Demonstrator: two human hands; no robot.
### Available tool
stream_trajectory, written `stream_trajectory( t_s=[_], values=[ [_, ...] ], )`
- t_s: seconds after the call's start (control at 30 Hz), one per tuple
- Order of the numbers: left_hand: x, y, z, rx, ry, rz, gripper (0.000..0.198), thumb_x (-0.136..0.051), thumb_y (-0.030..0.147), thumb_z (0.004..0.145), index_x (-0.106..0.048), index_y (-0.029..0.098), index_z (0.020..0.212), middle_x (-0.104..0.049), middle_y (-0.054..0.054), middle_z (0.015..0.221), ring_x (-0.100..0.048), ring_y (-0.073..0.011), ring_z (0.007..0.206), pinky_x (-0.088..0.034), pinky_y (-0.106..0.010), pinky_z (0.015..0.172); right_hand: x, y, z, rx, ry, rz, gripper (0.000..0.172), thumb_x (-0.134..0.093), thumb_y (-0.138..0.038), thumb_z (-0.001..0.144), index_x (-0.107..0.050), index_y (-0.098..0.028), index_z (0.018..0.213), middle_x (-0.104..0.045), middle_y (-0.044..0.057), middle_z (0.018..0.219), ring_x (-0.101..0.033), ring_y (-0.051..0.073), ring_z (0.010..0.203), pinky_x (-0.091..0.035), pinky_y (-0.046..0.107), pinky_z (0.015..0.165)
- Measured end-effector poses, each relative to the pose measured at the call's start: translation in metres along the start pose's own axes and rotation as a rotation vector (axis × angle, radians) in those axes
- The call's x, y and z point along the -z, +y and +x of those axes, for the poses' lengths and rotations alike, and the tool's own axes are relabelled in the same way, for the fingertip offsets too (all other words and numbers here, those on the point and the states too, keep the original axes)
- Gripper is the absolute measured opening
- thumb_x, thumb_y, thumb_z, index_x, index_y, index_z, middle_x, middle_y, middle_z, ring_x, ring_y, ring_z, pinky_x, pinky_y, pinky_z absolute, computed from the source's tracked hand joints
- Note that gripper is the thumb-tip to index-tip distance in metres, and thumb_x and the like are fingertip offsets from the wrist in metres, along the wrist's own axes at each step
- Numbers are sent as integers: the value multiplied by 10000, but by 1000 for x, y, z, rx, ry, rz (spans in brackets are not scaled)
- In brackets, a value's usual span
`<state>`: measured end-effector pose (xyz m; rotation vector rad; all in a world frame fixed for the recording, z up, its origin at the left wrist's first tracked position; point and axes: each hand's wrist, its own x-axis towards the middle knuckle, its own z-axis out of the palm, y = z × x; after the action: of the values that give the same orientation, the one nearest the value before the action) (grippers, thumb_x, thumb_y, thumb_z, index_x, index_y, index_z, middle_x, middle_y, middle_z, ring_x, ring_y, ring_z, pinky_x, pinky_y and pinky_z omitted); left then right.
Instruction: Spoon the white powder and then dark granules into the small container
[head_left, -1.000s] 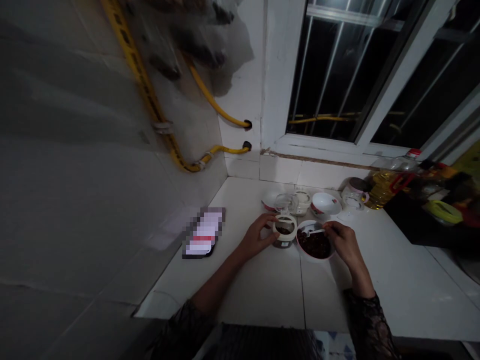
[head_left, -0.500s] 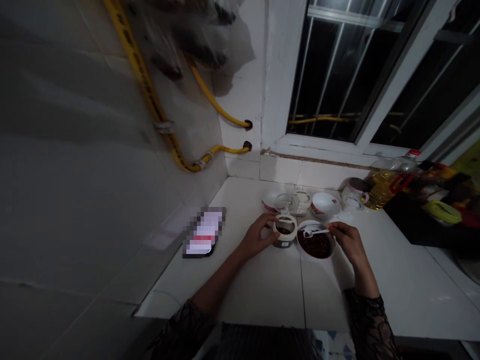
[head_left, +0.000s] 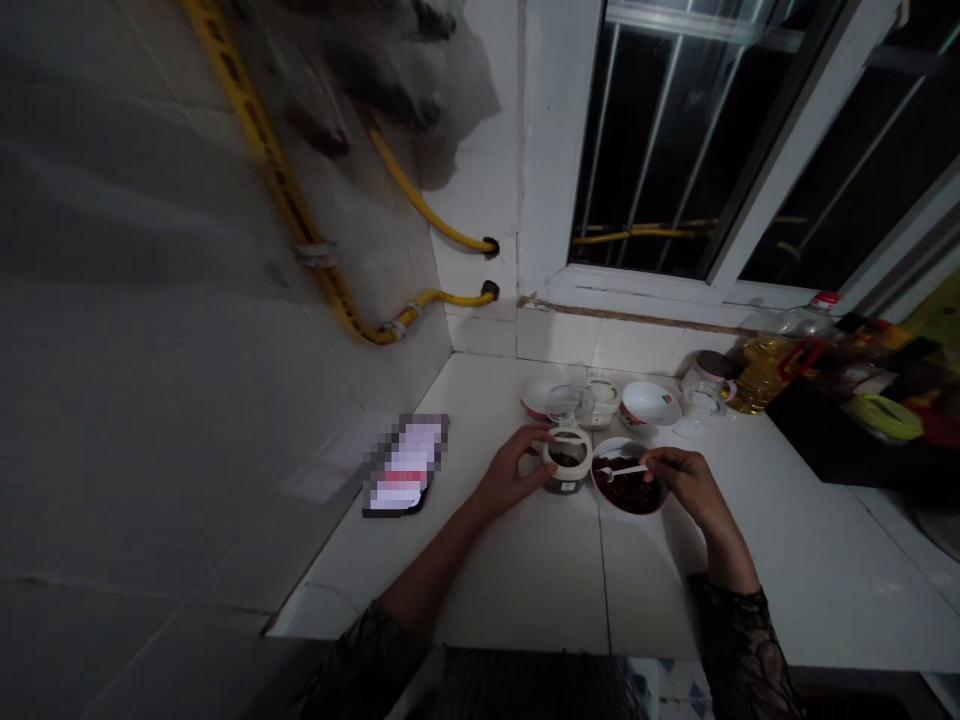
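Note:
My left hand (head_left: 517,468) grips a small spice jar (head_left: 566,484) from its left side; the jar stands on the counter with its lid raised and dark contents inside. In my right hand (head_left: 681,478) is a small white spoon (head_left: 628,471), pinched by the handle end. The spoon's head is over a white bowl (head_left: 628,512) with a pink rim, low against the dark reddish-brown mixture in it. Whether the spoon touches the mixture I cannot tell. Jar and bowl stand side by side, almost touching.
Behind them are another jar (head_left: 601,402) and a white bowl (head_left: 651,405) with a red pattern. An oil bottle (head_left: 761,370) and a dark box (head_left: 814,430) stand to the right. A phone (head_left: 407,468) lies at the left, below yellow pipes (head_left: 337,290) on the wall.
My right hand has moved slightly left with the spoon, and the spoon's head has gone a little further left over the bowl. The left hand still holds the jar.

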<state>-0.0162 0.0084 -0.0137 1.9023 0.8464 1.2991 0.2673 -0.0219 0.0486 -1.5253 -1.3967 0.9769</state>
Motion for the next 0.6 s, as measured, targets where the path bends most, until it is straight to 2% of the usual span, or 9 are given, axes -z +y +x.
stream_trajectory(
  t_s=[0.2,0.43,0.6],
  values=[
    [0,0,0,0,-8,5,318,-663,351,858,-597,220,1140,-600,-122,1288,-583,-263,1193,-541,-362,864,6,3,1,-45,68,17,236,-693,-401,601,-731,-177,664,-616,8,502,-400,122,448,-236,263,450],
    [-1,-1,0,1,2,3,305,-664,360,854,-613,222,1121,-619,-120,1261,-585,-263,1192,-539,-341,839,10,2,1,-37,123,33,211,-694,-403,585,-693,-193,603,-595,3,500,-356,110,443,-198,264,442],
    [-1,-1,1,-10,2,1,300,-665,343,853,-612,221,1121,-616,-119,1258,-587,-262,1185,-537,-336,836,6,-7,1,-79,153,185,256,-746,-404,532,-705,-187,662,-586,-8,501,-290,85,415,-183,254,432]
  ],
)
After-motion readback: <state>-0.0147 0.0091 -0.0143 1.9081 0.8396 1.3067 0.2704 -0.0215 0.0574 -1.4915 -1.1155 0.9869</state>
